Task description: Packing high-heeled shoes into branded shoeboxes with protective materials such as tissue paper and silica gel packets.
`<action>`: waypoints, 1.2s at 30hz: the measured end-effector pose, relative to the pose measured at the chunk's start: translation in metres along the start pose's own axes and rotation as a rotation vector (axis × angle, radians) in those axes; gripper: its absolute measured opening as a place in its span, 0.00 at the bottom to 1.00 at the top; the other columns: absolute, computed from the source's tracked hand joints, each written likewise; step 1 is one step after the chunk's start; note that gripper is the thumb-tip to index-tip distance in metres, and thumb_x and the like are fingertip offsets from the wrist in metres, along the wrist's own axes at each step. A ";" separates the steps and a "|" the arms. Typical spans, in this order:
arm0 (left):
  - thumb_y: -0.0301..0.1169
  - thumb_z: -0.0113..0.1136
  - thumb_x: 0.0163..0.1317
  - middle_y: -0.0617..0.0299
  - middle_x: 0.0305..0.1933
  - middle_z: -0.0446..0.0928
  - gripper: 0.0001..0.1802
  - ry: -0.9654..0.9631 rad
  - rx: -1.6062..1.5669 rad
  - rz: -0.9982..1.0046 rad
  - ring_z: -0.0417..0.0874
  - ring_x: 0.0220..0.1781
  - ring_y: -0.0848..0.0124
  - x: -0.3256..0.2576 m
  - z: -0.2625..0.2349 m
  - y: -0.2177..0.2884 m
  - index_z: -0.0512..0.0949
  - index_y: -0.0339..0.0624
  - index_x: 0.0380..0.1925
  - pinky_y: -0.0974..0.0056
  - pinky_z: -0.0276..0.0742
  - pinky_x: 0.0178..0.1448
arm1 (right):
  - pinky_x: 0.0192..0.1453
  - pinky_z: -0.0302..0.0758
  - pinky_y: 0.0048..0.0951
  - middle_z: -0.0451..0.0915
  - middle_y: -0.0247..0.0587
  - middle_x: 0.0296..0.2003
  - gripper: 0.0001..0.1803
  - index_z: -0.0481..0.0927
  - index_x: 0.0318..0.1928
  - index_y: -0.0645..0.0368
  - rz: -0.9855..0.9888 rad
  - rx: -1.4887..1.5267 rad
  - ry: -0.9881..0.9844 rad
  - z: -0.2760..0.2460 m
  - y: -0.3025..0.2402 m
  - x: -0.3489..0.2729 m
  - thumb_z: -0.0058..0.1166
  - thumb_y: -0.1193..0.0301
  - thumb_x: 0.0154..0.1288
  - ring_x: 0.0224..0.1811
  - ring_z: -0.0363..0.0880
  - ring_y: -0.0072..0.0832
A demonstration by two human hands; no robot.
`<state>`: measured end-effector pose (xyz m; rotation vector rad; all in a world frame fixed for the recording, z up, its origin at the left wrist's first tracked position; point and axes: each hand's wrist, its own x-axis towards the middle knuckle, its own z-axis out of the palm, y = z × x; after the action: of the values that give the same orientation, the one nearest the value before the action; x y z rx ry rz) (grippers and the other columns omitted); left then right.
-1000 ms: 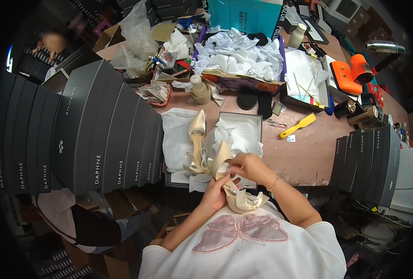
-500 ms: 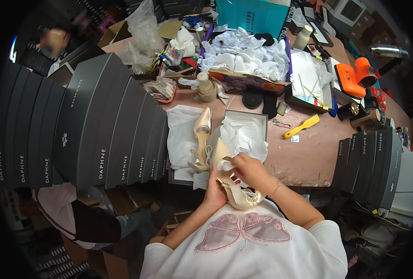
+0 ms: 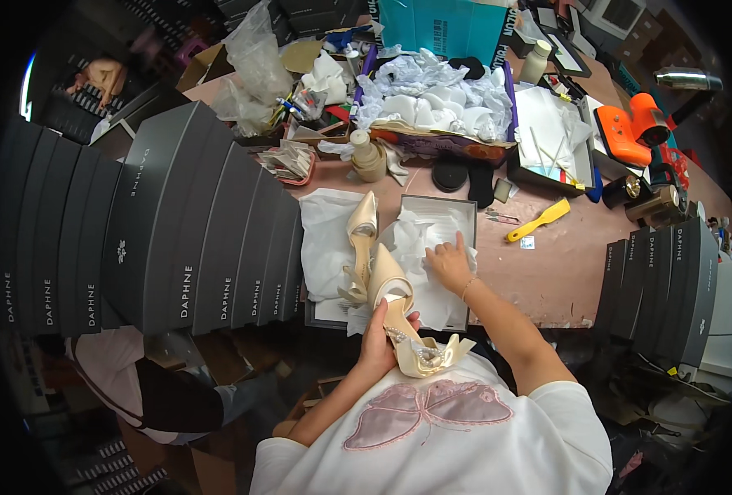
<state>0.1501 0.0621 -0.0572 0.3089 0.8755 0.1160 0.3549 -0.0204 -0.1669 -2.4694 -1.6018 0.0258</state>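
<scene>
My left hand [image 3: 379,342] is wrapped around the middle of a cream pointed-toe shoe [image 3: 389,279]. A satin bow and a string of pearls show at the shoe's heel end, close to my shirt. Its mate, a second cream shoe [image 3: 364,221], lies on white tissue paper [image 3: 323,239] just to the left. Over the crumpled tissue in an open grey shoe box [image 3: 473,216] is my right hand [image 3: 451,264], its fingers apart and nothing visible in them. The tissue under that palm is partly hidden.
Stacks of dark grey shoe boxes [image 3: 164,223] rise on the left, with more boxes [image 3: 683,289] at right. Beyond lie a yellow-handled brush [image 3: 539,220], a bottle [image 3: 367,158], a purple-edged box [image 3: 512,107] of white stuffing, and an orange device [image 3: 626,132].
My right hand has left the shoe's opening and moved up and right onto the tissue in the box. My left hand still holds the shoe.
</scene>
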 end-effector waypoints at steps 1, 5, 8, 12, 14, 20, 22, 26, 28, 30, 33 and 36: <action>0.49 0.49 0.67 0.53 0.45 0.74 0.27 0.011 -0.031 0.009 0.79 0.45 0.62 0.001 0.000 0.001 0.68 0.37 0.54 0.59 0.80 0.49 | 0.53 0.73 0.41 0.78 0.48 0.30 0.19 0.76 0.42 0.60 0.023 0.005 0.045 -0.012 -0.004 0.002 0.64 0.72 0.47 0.40 0.78 0.43; 0.51 0.45 0.67 0.55 0.48 0.75 0.28 0.021 -0.070 0.043 0.78 0.50 0.63 -0.003 0.007 0.007 0.68 0.38 0.55 0.57 0.78 0.53 | 0.49 0.75 0.34 0.79 0.45 0.35 0.19 0.76 0.45 0.60 0.181 0.919 -0.111 -0.125 -0.023 -0.011 0.61 0.75 0.50 0.46 0.77 0.41; 0.54 0.39 0.68 0.55 0.50 0.75 0.31 -0.136 0.003 0.051 0.77 0.52 0.63 -0.003 0.017 0.005 0.67 0.38 0.56 0.56 0.76 0.55 | 0.46 0.75 0.36 0.77 0.45 0.38 0.17 0.75 0.43 0.60 -0.047 0.937 -0.072 -0.148 -0.063 -0.020 0.60 0.74 0.51 0.43 0.76 0.43; 0.51 0.38 0.70 0.55 0.41 0.77 0.26 -0.100 0.055 0.117 0.80 0.41 0.66 0.013 0.017 -0.010 0.70 0.39 0.50 0.60 0.79 0.46 | 0.45 0.73 0.36 0.74 0.43 0.42 0.18 0.75 0.42 0.58 -0.074 0.560 0.152 -0.121 -0.075 -0.016 0.63 0.72 0.48 0.44 0.73 0.41; 0.50 0.39 0.71 0.56 0.37 0.77 0.24 -0.167 0.176 0.130 0.81 0.36 0.68 0.014 0.017 -0.002 0.71 0.40 0.47 0.62 0.79 0.42 | 0.41 0.74 0.35 0.75 0.44 0.40 0.19 0.74 0.41 0.61 0.015 0.572 0.313 -0.125 -0.072 -0.017 0.66 0.71 0.47 0.41 0.76 0.39; 0.49 0.41 0.71 0.57 0.34 0.76 0.22 -0.193 0.180 0.055 0.80 0.30 0.69 0.012 0.042 -0.007 0.71 0.40 0.42 0.66 0.78 0.34 | 0.31 0.75 0.32 0.76 0.42 0.28 0.14 0.76 0.34 0.62 0.204 0.740 0.207 -0.128 -0.068 -0.036 0.65 0.68 0.53 0.27 0.77 0.39; 0.51 0.41 0.70 0.58 0.35 0.76 0.24 -0.217 0.160 0.091 0.80 0.29 0.71 0.017 0.043 -0.009 0.71 0.41 0.43 0.67 0.78 0.32 | 0.32 0.75 0.34 0.76 0.44 0.29 0.16 0.76 0.38 0.61 0.165 0.557 0.222 -0.128 -0.063 -0.029 0.64 0.66 0.54 0.29 0.78 0.40; 0.55 0.39 0.70 0.59 0.33 0.77 0.27 -0.237 0.284 0.096 0.80 0.29 0.72 0.020 0.043 -0.009 0.72 0.42 0.44 0.69 0.78 0.31 | 0.40 0.75 0.33 0.77 0.47 0.40 0.33 0.68 0.59 0.57 0.201 0.592 0.444 -0.124 -0.055 -0.024 0.66 0.66 0.53 0.35 0.78 0.40; 0.57 0.38 0.68 0.59 0.30 0.76 0.29 -0.308 0.331 -0.011 0.79 0.27 0.72 0.019 0.041 0.001 0.72 0.41 0.44 0.70 0.77 0.30 | 0.42 0.75 0.32 0.77 0.47 0.42 0.38 0.64 0.63 0.57 0.311 1.023 0.162 -0.143 -0.049 -0.028 0.67 0.66 0.52 0.37 0.77 0.37; 0.60 0.39 0.65 0.60 0.25 0.74 0.32 -0.361 0.356 -0.044 0.77 0.22 0.73 0.021 0.047 0.007 0.72 0.40 0.45 0.71 0.76 0.26 | 0.43 0.75 0.29 0.79 0.47 0.43 0.39 0.61 0.65 0.59 0.260 1.134 0.172 -0.155 -0.047 -0.030 0.65 0.70 0.53 0.37 0.77 0.31; 0.58 0.42 0.64 0.60 0.25 0.73 0.31 -0.460 0.423 0.050 0.75 0.21 0.75 0.016 0.068 0.012 0.72 0.39 0.46 0.72 0.76 0.26 | 0.42 0.75 0.28 0.79 0.47 0.40 0.33 0.64 0.64 0.60 0.340 1.083 0.277 -0.158 -0.050 -0.027 0.57 0.75 0.56 0.36 0.78 0.29; 0.58 0.44 0.63 0.61 0.26 0.73 0.32 -0.423 0.391 0.040 0.76 0.23 0.76 0.020 0.068 0.016 0.72 0.38 0.47 0.73 0.76 0.26 | 0.42 0.75 0.28 0.79 0.45 0.39 0.30 0.66 0.61 0.62 0.356 1.035 0.299 -0.154 -0.053 -0.015 0.54 0.76 0.57 0.36 0.78 0.28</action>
<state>0.2153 0.0670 -0.0261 0.6892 0.4659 -0.0845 0.3195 -0.0371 -0.0078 -1.7574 -0.6992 0.4025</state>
